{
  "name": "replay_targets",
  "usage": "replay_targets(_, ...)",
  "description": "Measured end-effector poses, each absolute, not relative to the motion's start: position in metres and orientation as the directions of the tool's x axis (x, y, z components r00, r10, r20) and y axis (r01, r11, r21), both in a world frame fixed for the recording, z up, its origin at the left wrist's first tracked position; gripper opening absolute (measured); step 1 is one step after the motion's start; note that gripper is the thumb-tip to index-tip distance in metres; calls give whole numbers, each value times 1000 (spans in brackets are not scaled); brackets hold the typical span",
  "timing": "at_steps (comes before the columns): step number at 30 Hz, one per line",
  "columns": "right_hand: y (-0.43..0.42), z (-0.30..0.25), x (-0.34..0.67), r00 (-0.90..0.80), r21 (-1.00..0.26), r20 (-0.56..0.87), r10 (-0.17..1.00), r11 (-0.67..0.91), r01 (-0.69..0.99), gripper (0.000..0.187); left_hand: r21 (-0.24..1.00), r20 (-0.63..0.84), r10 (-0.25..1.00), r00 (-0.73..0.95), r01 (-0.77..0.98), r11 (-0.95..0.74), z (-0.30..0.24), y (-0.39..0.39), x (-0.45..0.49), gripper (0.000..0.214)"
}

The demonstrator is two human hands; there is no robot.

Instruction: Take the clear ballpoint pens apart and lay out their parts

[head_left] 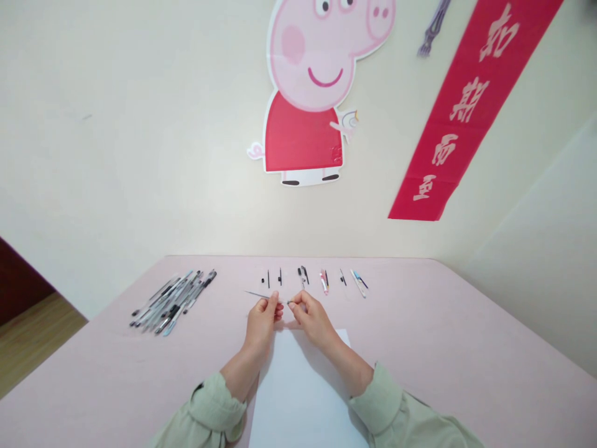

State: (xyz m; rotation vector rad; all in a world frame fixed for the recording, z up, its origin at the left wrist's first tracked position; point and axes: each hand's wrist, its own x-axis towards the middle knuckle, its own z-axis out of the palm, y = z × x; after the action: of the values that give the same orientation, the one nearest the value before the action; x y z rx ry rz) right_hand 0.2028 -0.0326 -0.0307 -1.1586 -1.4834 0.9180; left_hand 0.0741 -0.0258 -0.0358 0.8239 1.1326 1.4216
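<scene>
Hands hold pen parts — banner reads 如期而至.

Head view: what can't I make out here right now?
All in the head view:
Thin rod: the part covered by the fingers of the left hand.
Dark piece at the right hand: too small to identify.
Pen pile: exact count; pens overlap.
White paper: near end, cut by the bottom edge.
Pig cutout, red banner: tops, cut by the upper edge.
</scene>
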Motion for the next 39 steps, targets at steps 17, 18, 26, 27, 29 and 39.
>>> replay_targets(17,-32,-33,200,-40,-934,247,968,248,257,14,959,-6,1000,19,-283,11,-44,-21,76,32)
replay_targets(18,-32,-33,200,-43,-935,247,968,250,253,14,958,-6,1000,23,-287,12,-44,-21,76,32)
replay_targets(26,-25,-40,204,-37,-989,113,993,116,93,18,951,47,990,132,-310,-4,-42,-22,75,32)
replay_targets(27,-26,-40,204,-43,-989,111,993,114,89,18,949,48,991,123,-315,-7,-42,-21,75,30)
replay_targets(29,-27,-38,203,-54,-987,121,991,126,97,19,947,49,994,98,-321,-15,-45,-20,75,29)
replay_targets(39,-30,-36,201,-58,-959,195,979,202,197,18,961,12,998,58,-276,4,-42,-21,74,32)
